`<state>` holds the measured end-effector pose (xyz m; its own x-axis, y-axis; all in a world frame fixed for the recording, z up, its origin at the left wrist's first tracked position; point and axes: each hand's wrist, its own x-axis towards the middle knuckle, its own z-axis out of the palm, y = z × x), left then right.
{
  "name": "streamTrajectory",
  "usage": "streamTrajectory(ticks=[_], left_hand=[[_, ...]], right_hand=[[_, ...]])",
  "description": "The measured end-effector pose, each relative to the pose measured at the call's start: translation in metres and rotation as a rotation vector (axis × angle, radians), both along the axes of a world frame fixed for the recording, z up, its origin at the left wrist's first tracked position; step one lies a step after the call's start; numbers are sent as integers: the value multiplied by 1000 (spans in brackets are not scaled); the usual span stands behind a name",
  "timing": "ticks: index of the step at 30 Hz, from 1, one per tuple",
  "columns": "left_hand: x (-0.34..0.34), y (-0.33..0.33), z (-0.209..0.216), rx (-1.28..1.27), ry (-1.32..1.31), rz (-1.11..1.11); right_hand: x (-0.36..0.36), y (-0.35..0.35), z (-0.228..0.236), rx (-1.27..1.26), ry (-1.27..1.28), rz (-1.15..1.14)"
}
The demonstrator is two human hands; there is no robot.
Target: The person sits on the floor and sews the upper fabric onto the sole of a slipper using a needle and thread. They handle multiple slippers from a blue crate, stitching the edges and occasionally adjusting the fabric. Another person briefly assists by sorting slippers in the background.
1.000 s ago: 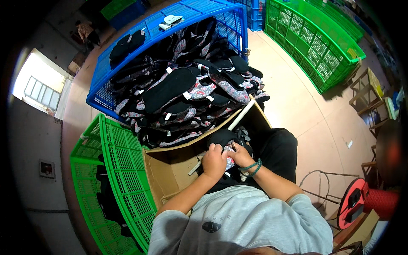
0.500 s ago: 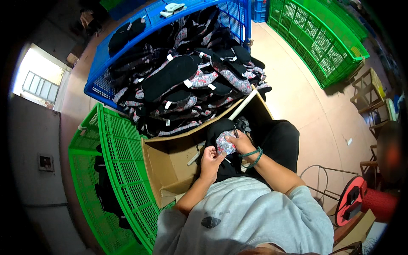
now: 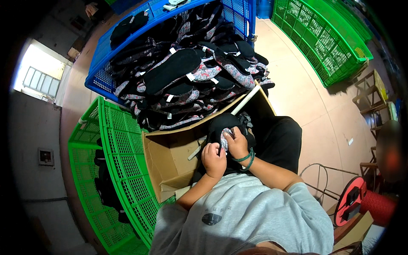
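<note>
Black and floral fabric piece: lay on the person's lap, over the black trousers, at the near edge of the cardboard box; a patterned patch showed between the two hands.
Left hand: was curled into a near fist, fingers closed on the lower edge of the fabric piece.
Right hand: fingers were bent and pinched on the patterned part of the fabric piece, just beside the left hand; a green band circled the wrist.
Cardboard box: stood open on the floor between the person's knees and the green crate, its flap raised toward the pile of soles; a pale stick-like object lay inside, and what it was could not be told.
Pile of shoe soles and uppers: black and floral pieces, many with small white tags, were heaped in the blue plastic crate and spilled over its near rim.
White strip: leaned at a slant between the pile and the box flap.
Green crate, left: lay beside the box, holding dark pieces.
Green crate, upper right: stood well apart on the tan floor.
Red spool: sat at the person's right, near a wire frame.
Grey shirt: filled the lower edge.
</note>
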<state>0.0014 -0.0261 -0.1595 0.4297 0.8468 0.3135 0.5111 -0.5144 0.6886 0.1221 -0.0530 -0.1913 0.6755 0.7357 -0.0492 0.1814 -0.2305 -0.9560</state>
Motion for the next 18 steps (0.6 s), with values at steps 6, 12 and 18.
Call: streamTrajectory(ticks=[6, 12, 18], left_hand=[[-8, 30, 16, 265, 26, -45], [-14, 40, 18, 337, 74, -52], [-24, 33, 23, 286, 134, -159]], right_hand=[[13, -15, 15, 108, 678, 270], [43, -43, 60, 130, 242, 118], [38, -39, 46, -115, -303, 119]])
